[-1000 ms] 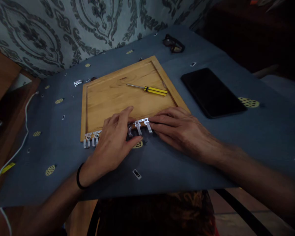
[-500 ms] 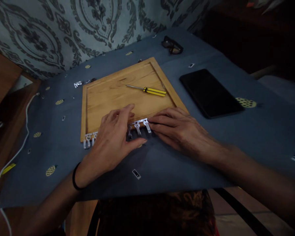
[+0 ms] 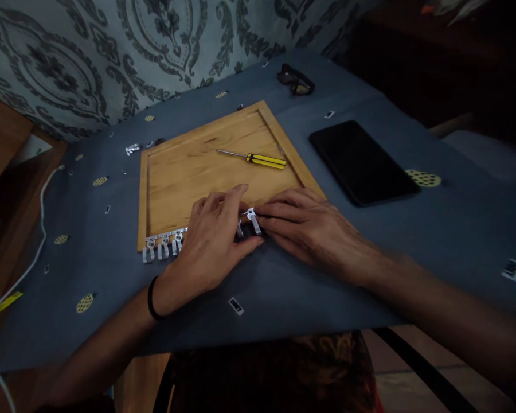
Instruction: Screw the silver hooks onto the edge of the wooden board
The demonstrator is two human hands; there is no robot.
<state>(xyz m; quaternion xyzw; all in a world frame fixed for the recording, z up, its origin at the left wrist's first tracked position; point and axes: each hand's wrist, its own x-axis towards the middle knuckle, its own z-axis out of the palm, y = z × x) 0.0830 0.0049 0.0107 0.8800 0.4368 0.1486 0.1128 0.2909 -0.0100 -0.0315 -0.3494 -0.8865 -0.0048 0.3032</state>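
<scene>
A framed wooden board (image 3: 206, 178) lies on the blue tablecloth. Small silver metal hooks (image 3: 164, 243) sit in a row on its near edge, their bent ends hanging over the front. My left hand (image 3: 212, 244) covers the middle of the row, its thumb and forefinger spread apart around the hooks at the right. Against the rightmost hook (image 3: 252, 221) rest the fingertips of my right hand (image 3: 313, 232), pressed together; its thumb is hidden. A yellow-and-black screwdriver (image 3: 264, 160) lies on the board, its shaft pointing left.
Right of the board lies a black tablet (image 3: 361, 163). Dark glasses (image 3: 296, 80) rest toward the back. Another silver metal piece (image 3: 132, 149) lies beyond the board's left corner. A white cable (image 3: 43, 229) runs down the table's left side, and patterned wallpaper (image 3: 163, 34) backs the table.
My left hand has slid right along the board's near edge, uncovering more hooks at the left. The right hand stays at the right end. The whole view has shifted slightly.
</scene>
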